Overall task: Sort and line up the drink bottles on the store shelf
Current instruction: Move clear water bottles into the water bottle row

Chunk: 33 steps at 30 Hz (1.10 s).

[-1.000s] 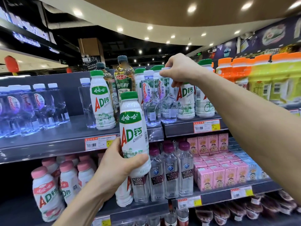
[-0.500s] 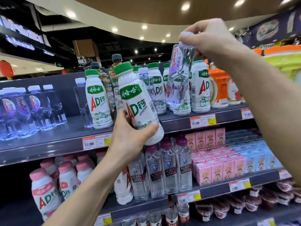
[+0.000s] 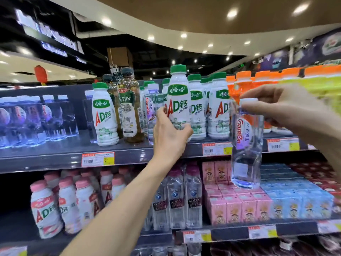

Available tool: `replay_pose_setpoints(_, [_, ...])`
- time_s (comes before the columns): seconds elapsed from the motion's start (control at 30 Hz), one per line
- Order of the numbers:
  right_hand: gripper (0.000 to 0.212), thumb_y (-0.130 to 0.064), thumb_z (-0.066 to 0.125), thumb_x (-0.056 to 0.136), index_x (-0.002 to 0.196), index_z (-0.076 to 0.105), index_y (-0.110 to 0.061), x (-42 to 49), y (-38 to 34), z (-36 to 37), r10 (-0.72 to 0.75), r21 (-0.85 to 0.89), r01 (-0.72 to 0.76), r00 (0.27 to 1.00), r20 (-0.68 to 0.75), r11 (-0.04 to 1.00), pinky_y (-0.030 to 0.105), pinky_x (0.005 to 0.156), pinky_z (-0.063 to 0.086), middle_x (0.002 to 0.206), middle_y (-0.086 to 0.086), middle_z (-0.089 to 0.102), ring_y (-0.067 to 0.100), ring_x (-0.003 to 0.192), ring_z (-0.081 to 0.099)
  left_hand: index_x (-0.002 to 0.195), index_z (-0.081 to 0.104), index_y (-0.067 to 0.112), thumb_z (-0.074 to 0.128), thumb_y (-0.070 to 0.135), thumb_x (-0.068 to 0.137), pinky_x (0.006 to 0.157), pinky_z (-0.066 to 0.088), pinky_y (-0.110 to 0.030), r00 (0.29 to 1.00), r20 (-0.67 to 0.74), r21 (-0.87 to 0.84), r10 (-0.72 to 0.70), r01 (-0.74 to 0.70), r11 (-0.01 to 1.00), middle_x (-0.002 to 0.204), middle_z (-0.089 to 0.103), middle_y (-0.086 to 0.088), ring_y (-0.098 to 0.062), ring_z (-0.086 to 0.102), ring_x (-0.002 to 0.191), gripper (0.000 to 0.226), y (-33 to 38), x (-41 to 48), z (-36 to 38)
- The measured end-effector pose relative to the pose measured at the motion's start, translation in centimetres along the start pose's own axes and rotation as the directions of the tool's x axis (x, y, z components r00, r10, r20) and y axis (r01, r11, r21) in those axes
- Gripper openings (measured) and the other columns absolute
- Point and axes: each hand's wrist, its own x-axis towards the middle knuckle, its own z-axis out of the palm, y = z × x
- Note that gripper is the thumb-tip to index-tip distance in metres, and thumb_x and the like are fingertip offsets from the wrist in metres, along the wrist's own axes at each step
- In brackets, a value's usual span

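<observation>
dark grey upper shelf (image 3: pixel 55 156), price tags (image 3: pixel 97 159) on front edge: clear white-capped water bottles (image 3: pixel 46 117) at left; white green-capped milk bottles (image 3: pixel 217 111); brown dark-capped tea bottles (image 3: pixel 129 111); orange-capped bottles (image 3: pixel 243 80) at right. dark lower shelf (image 3: pixel 230 232): white pink-capped bottles (image 3: pixel 44 209), clear soda bottles (image 3: pixel 193 196), pink cartons (image 3: pixel 232 207), blue cartons (image 3: pixel 295 204).

"AD钙" on the white bottle (image 3: pixel 178 100), "Ganten" (sideways) on the clear bottle (image 3: pixel 246 141), "SODA" on lower-shelf bottles (image 3: pixel 176 201)
</observation>
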Motion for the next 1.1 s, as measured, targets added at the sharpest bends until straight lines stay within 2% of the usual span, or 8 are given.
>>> replay_pose_setpoints(0.1, [0.031, -0.036, 0.079, 0.073, 0.098, 0.077, -0.017, -1.2, 0.7, -0.8, -0.024, 0.05, 0.022, 0.999, 0.04, 0.998, 0.011, 0.039, 0.028, 0.055, -0.01, 0.063, 0.001, 0.043, 0.036, 0.135, 0.034, 0.016, 0.074, 0.027, 0.082, 0.087, 0.043, -0.039, 0.997, -0.075, 0.038, 0.023, -0.02, 0.999, 0.115, 0.057, -0.003, -0.026, 0.053, 0.107, 0.068, -0.5, 0.0, 1.3])
replay_pose_setpoints(0.27, [0.034, -0.04, 0.077, 0.067, 0.095, 0.079, -0.021, -1.9, 1.1, -1.4, -0.038, 0.1, 0.029, 0.995, 0.091, 0.995, 0.007, 0.046, 0.039, 0.075, -0.003, 0.079, -0.002, 0.052, 0.056, 0.133, 0.033, 0.017, 0.072, 0.027, 0.087, 0.085, 0.034, -0.033, 0.991, -0.126, 0.121, 0.039, -0.024, 0.992, 0.109, 0.044, 0.005, -0.016, 0.039, 0.104, 0.061, -0.6, 0.3, 2.8])
replay_pose_setpoints(0.43, [0.029, -0.038, 0.076, 0.07, 0.094, 0.08, -0.023, -1.7, 1.7, -1.1, -0.046, 0.121, 0.031, 0.991, 0.124, 0.992, 0.009, 0.041, 0.031, 0.067, -0.003, 0.073, -0.002, 0.043, 0.042, 0.141, 0.034, 0.011, 0.071, 0.027, 0.089, 0.091, 0.031, -0.028, 0.988, -0.144, 0.182, 0.055, -0.028, 0.983, 0.116, 0.042, 0.005, -0.011, 0.034, 0.108, 0.067, -0.8, 1.1, 3.3])
replay_pose_setpoints(0.53, [0.033, -0.039, 0.076, 0.069, 0.097, 0.08, -0.021, -1.7, 2.0, -0.8, -0.042, 0.132, 0.024, 0.99, 0.138, 0.991, 0.009, 0.041, 0.031, 0.069, -0.003, 0.075, 0.0, 0.043, 0.04, 0.136, 0.035, 0.009, 0.073, 0.023, 0.087, 0.09, 0.037, -0.031, 0.987, -0.146, 0.241, 0.068, -0.032, 0.97, 0.119, 0.049, -0.004, -0.016, 0.04, 0.107, 0.063, -0.7, 1.5, 3.5])
replay_pose_setpoints(0.63, [0.037, -0.047, 0.076, 0.065, 0.098, 0.08, -0.032, -1.8, 2.3, -0.4, -0.036, 0.129, 0.014, 0.985, 0.167, 0.992, 0.018, 0.043, 0.027, 0.073, -0.002, 0.076, 0.012, 0.05, 0.033, 0.135, 0.032, 0.006, 0.073, 0.022, 0.089, 0.084, 0.037, -0.032, 0.985, -0.148, 0.324, 0.09, -0.038, 0.945, 0.12, 0.051, -0.01, -0.021, 0.044, 0.106, 0.063, -0.7, 1.9, 3.5])
replay_pose_setpoints(0.73, [0.035, -0.05, 0.074, 0.062, 0.095, 0.079, -0.04, -1.7, 2.4, -0.2, -0.036, 0.118, 0.015, 0.983, 0.178, 0.993, 0.017, 0.042, 0.027, 0.075, -0.001, 0.078, 0.01, 0.048, 0.034, 0.139, 0.028, 0.007, 0.071, 0.024, 0.091, 0.084, 0.035, -0.033, 0.985, -0.144, 0.397, 0.098, -0.033, 0.917, 0.122, 0.052, -0.013, -0.027, 0.045, 0.11, 0.067, -0.9, 2.2, 3.6])
replay_pose_setpoints(0.97, [0.035, -0.043, 0.077, 0.065, 0.094, 0.081, -0.025, -0.2, 1.6, 0.6, -0.056, 0.164, 0.027, 0.983, 0.174, 0.986, 0.014, 0.04, 0.03, 0.073, 0.003, 0.075, 0.007, 0.046, 0.034, 0.126, 0.035, 0.01, 0.073, 0.031, 0.09, 0.089, 0.038, -0.034, 0.988, -0.115, 0.487, 0.103, -0.035, 0.873, 0.121, 0.048, -0.013, -0.028, 0.043, 0.111, 0.057, -1.6, 2.1, 3.9])
replay_pose_setpoints(1.1, [0.024, -0.033, 0.076, 0.078, 0.095, 0.077, -0.015, 1.6, 0.1, 1.5, -0.075, 0.15, 0.052, 0.986, 0.149, 0.987, 0.017, 0.04, 0.028, 0.057, -0.006, 0.062, 0.009, 0.047, 0.035, 0.121, 0.039, 0.011, 0.076, 0.032, 0.088, 0.086, 0.034, -0.029, 0.987, -0.118, 0.46, 0.112, -0.045, 0.887, 0.118, 0.046, -0.01, -0.022, 0.041, 0.106, 0.054, -1.8, 2.0, 3.4])
